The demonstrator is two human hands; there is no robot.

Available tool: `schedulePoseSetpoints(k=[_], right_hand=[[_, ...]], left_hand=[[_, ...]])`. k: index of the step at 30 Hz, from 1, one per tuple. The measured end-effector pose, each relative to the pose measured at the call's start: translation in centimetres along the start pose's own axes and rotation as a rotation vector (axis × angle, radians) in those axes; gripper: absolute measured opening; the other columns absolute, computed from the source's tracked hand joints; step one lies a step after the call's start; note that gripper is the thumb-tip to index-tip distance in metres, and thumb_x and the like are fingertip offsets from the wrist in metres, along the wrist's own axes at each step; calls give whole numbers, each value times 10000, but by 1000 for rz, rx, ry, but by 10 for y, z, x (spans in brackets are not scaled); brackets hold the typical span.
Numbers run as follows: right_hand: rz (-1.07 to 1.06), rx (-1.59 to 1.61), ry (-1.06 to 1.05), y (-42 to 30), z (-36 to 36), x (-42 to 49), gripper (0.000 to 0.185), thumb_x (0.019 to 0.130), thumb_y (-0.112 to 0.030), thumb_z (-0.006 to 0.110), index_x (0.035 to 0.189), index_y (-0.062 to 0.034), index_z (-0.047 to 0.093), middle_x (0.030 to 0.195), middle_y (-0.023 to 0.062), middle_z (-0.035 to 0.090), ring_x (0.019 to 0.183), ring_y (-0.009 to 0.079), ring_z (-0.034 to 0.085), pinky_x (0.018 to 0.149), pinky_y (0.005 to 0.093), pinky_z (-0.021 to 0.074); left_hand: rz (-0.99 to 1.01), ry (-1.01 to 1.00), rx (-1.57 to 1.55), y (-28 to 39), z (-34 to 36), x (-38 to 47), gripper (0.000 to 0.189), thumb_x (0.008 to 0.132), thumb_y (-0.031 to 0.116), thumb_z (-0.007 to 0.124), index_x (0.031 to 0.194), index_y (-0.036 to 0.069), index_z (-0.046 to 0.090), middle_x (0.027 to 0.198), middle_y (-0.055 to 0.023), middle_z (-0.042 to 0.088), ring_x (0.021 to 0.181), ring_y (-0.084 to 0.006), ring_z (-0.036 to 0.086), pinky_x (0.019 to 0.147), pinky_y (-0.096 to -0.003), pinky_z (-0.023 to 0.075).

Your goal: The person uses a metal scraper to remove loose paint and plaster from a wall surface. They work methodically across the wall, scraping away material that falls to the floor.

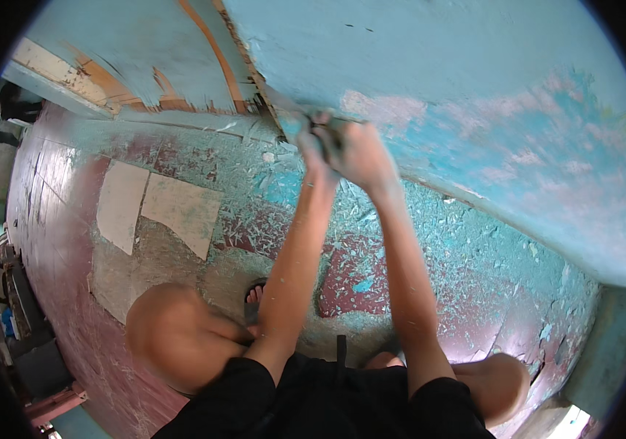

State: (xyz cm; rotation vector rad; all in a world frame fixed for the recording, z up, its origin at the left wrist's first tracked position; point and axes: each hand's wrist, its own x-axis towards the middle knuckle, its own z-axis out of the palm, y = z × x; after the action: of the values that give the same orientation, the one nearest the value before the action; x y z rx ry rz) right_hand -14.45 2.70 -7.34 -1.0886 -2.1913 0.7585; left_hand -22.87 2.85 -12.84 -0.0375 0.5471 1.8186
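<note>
Both arms reach forward to the foot of a blue-painted wall (434,49). My left hand (313,149) and my right hand (367,156) are close together, closed around a dark hand tool (328,137). Motion blur hides its exact kind; it looks like a scraper, with a flat, greyish end pointing up and left toward the wall's edge. Beside the hands, a patch of bare pinkish wall (381,107) shows where paint is gone. Blue paint flakes (363,284) litter the floor below my forearms.
Left of the wall's edge is a splintered plywood panel (175,55). Two pale loose tiles (181,206) lie on the worn red floor (55,219). My bent knees (165,335) flank the debris. Dark boxy items (38,356) stand at far left.
</note>
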Motion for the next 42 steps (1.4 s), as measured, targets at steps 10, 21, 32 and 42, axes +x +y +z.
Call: schedulePoseSetpoints(k=[10, 21, 32, 42], right_hand=[[43, 35, 91, 7, 28, -23, 198, 858, -141, 566, 920, 24, 656, 721, 260, 618, 639, 414, 622, 605, 435, 499], [248, 75, 221, 56, -63, -103, 193, 837, -109, 598, 981, -1, 666, 750, 216, 641, 673, 380, 632, 618, 390, 489], [158, 45, 403, 40, -2, -75, 186, 861, -111, 587, 930, 43, 664, 629, 264, 577, 519, 346, 618, 500, 356, 452], [93, 60, 275, 44, -18, -71, 197, 856, -139, 612, 926, 38, 666, 675, 269, 587, 556, 349, 601, 553, 358, 455]], left_hand=[[-130, -180, -125, -3, -31, -2, 467, 964, 527, 306, 750, 128, 422, 703, 0, 494, 717, -224, 530, 822, -437, 448], [-363, -145, -56, -106, 14, -65, 485, 954, 542, 294, 764, 117, 431, 803, -23, 500, 879, -259, 549, 917, -488, 450], [-411, -202, 59, -58, -8, -32, 486, 965, 533, 274, 765, 102, 377, 777, -33, 416, 756, -269, 504, 762, -433, 449], [-331, -202, -13, -61, -8, -39, 502, 951, 556, 296, 754, 108, 406, 791, -30, 442, 826, -256, 510, 822, -392, 438]])
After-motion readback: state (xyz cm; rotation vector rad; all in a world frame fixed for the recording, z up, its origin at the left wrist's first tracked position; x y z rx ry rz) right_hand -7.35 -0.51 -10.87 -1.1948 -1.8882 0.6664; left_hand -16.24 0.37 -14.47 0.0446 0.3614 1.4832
